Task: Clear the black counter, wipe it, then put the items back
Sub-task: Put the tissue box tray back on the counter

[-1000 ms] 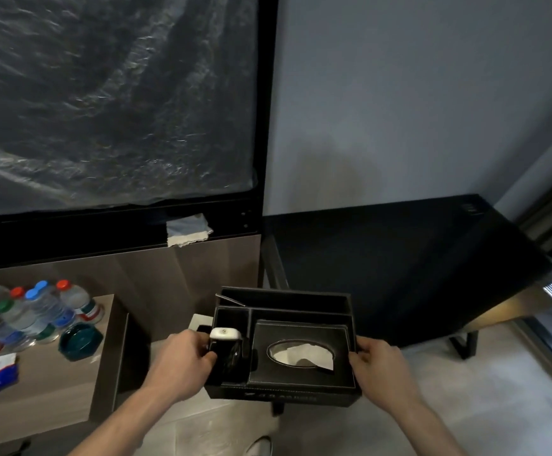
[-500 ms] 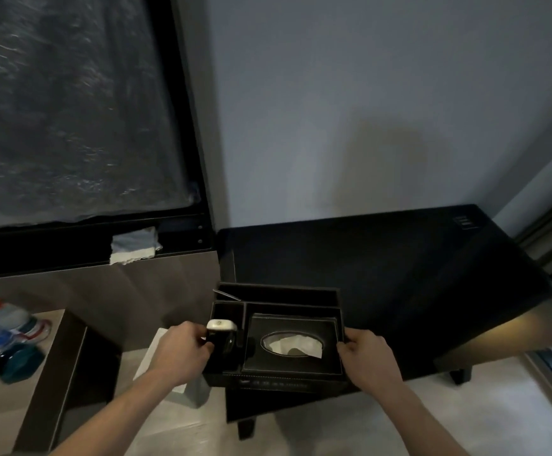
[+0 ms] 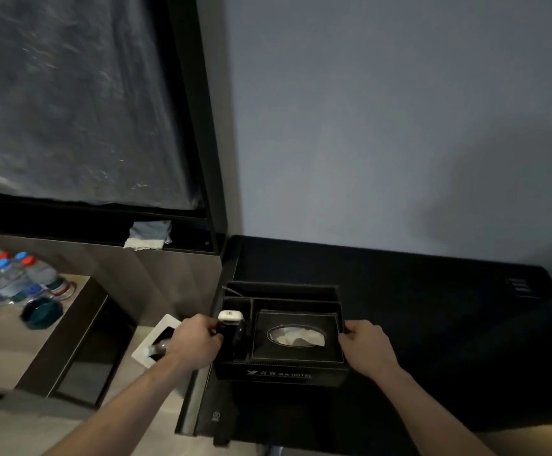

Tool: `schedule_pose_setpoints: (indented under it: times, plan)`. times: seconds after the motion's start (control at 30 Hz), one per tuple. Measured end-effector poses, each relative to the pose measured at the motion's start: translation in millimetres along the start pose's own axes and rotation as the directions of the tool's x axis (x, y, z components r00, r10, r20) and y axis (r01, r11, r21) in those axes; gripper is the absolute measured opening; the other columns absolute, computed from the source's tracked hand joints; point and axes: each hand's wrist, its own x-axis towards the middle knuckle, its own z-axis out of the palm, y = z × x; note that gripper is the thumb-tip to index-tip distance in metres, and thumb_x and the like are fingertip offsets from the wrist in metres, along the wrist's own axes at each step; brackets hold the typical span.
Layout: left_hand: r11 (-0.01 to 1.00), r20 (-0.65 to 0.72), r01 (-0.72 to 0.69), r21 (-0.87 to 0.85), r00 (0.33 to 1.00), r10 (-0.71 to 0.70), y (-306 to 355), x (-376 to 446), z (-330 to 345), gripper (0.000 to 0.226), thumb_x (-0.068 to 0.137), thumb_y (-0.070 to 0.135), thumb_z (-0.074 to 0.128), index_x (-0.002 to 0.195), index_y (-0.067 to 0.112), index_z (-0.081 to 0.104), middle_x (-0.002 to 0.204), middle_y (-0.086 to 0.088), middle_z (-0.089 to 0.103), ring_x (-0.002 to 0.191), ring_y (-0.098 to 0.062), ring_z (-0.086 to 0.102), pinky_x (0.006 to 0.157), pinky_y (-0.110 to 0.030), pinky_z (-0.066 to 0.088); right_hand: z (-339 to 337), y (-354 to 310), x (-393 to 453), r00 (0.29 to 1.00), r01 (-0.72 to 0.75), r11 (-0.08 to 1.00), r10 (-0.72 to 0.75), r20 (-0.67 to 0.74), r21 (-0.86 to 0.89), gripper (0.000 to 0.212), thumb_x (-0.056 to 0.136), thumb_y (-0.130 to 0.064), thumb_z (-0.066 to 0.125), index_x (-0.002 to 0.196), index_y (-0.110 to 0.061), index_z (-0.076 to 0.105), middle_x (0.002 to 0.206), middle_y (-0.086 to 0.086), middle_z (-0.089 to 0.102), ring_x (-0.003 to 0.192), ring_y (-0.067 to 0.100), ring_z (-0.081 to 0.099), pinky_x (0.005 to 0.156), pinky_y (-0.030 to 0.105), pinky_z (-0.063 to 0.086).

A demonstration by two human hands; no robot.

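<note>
Both arms reach forward, left hand [image 3: 195, 340] and right hand [image 3: 365, 345] fingers curled, gripping the black organizer tray [image 3: 281, 370] by its ends over the desk [image 3: 432, 324]

We've got the black counter [image 3: 432, 324] with the black organizer tray [image 3: 281, 373] at its left end, can't tell if it's touching down. Off left, the wooden side table [image 3: 14, 350] carries water bottles [image 3: 8, 278] and a teal ashtray [image 3: 41, 312].

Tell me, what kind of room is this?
Most likely a hotel room. The black organizer tray that both hands hold has the word HOTEL printed on its front and carries a tissue box. Small water bottles, like those set out for guests, stand on the wooden side table.
</note>
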Motion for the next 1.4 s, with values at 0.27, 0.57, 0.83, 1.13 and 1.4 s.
schedule_pose_setpoints:
  times: [0.27, 0.57, 0.83, 1.13, 1.4]
  plan:
    - [0.999, 0.003, 0.046, -0.029, 0.999, -0.046, 36.8, 113.3, 6.1, 0.023, 0.086, 0.025, 0.058, 0.099, 0.022, 0.076, 0.096, -0.003, 0.076, 0.1, -0.027, 0.07, 0.075, -0.028, 0.047, -14.4, -2.2, 113.5, 0.999, -0.028, 0.999, 0.029, -0.044, 0.019, 0.021, 0.101, -0.024, 0.056, 0.103, -0.034, 0.074, 0.078, -0.006, 0.074, 0.068, 0.007, 0.071, 0.063, 0.026, 0.057]
    - [0.994, 0.025, 0.097, -0.059, 0.995, -0.096, 60.5, 238.8, 8.0, 0.026, 0.084, 0.023, 0.057, 0.102, 0.022, 0.076, 0.099, -0.005, 0.076, 0.103, -0.03, 0.07, 0.084, -0.033, 0.053, -23.7, -17.7, 238.2, 0.992, -0.073, 0.997, 0.077, -0.101, 0.034, 0.028, 0.1, -0.027, 0.055, 0.12, -0.033, 0.074, 0.088, -0.006, 0.073, 0.082, 0.015, 0.068, 0.074, 0.031, 0.055]
    - [0.99, 0.034, 0.119, -0.07, 0.993, -0.117, 72.6, 300.8, 9.6, 0.027, 0.086, 0.019, 0.058, 0.107, 0.022, 0.075, 0.099, -0.005, 0.075, 0.1, -0.029, 0.071, 0.085, -0.036, 0.058, -25.0, -24.9, 299.0, 0.984, -0.133, 0.99, 0.137, -0.111, 0.039, 0.03, 0.1, -0.025, 0.057, 0.125, -0.029, 0.073, 0.091, 0.0, 0.073, 0.087, 0.021, 0.07, 0.076, 0.032, 0.056]
    - [0.983, 0.036, 0.111, -0.143, 0.994, -0.107, 70.3, 320.1, 22.7, 0.034, 0.091, 0.018, 0.058, 0.12, 0.028, 0.071, 0.108, -0.004, 0.074, 0.105, -0.029, 0.069, 0.088, -0.035, 0.056, -21.3, -28.1, 315.6, 0.978, -0.17, 0.983, 0.177, -0.114, 0.071, 0.036, 0.103, -0.016, 0.055, 0.138, -0.02, 0.063, 0.113, 0.006, 0.07, 0.091, 0.019, 0.065, 0.077, 0.03, 0.052]
    - [0.816, 0.184, 0.143, -0.561, 0.982, -0.045, 55.0, 291.3, 23.0, 0.08, 0.082, -0.005, 0.054, 0.154, 0.028, 0.044, 0.127, 0.003, 0.068, 0.117, -0.014, 0.065, 0.101, -0.033, 0.056, -25.6, -42.1, 276.3, 0.994, -0.103, 0.963, 0.105, 0.005, 0.248, 0.082, 0.096, 0.003, 0.057, 0.164, -0.029, 0.022, 0.16, 0.004, 0.042, 0.145, 0.026, 0.044, 0.115, 0.036, 0.04]
